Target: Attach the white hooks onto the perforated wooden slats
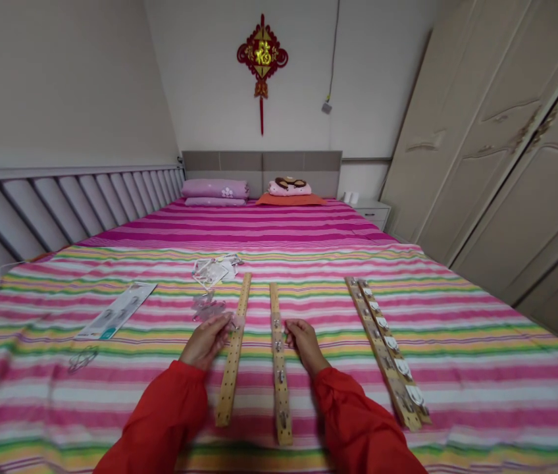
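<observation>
Bedroom, in a home by the look of it. Wide bed (279, 227), striped spread (456, 342) over the near part. Grey headboard (224, 162) against pale wall (382, 72); folded bedding (216, 189) before it. Slatted rail (86, 197) at left. Nightstand (374, 214) and tall panelled wardrobe (486, 145) at right. Red ornament (262, 59) hangs above headboard.

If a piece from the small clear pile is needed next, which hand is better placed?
Probably the left: the left hand is close beside the clear pile, while two wooden strips lie between it and the right hand.
</observation>
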`<state>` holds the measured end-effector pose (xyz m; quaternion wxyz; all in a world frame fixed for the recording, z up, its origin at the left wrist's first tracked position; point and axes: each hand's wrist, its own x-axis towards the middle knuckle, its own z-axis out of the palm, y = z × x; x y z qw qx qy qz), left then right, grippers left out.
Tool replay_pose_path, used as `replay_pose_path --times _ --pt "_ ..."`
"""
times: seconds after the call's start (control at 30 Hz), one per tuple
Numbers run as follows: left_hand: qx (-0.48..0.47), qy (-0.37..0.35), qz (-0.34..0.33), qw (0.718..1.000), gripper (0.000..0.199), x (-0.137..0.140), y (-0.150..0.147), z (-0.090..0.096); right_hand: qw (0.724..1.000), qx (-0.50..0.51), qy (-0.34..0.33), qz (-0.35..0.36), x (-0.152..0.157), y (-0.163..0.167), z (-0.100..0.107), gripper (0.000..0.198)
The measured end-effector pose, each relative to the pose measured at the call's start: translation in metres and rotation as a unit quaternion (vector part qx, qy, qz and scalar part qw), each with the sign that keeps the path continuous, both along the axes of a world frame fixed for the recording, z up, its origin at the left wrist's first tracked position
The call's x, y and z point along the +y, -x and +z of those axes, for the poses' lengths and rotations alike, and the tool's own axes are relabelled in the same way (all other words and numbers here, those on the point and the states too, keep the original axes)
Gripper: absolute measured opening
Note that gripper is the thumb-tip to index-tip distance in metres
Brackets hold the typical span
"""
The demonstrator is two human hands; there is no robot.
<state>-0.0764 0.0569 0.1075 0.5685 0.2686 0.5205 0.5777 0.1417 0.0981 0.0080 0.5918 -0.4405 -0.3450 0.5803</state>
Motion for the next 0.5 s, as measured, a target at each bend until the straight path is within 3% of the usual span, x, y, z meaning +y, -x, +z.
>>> replay_pose_path --times 0.17,0.27,0.37,0.5 --pt "-0.086 0.046 -0.044 0.994 0.003 -0.006 -0.019 0.003 1.0 -0.003 0.002 0.011 -0.014 0.004 0.019 0.028" --pt "-0.209 0.053 -0.011 0.976 0.011 -0.006 -0.033 0.003 0.999 0.005 -0.023 0.041 -0.025 0.011 0.039 0.028" --pt "-0.335 0.058 0.046 0.939 0.021 -0.007 -0.05 0.001 0.995 0.002 -0.067 0.069 -0.035 0.019 0.06 0.029" --pt "-0.393 0.042 0.065 0.916 0.023 -0.01 -0.073 -0.005 0.991 -0.012 -0.113 0.074 -0.04 0.026 0.077 0.031"
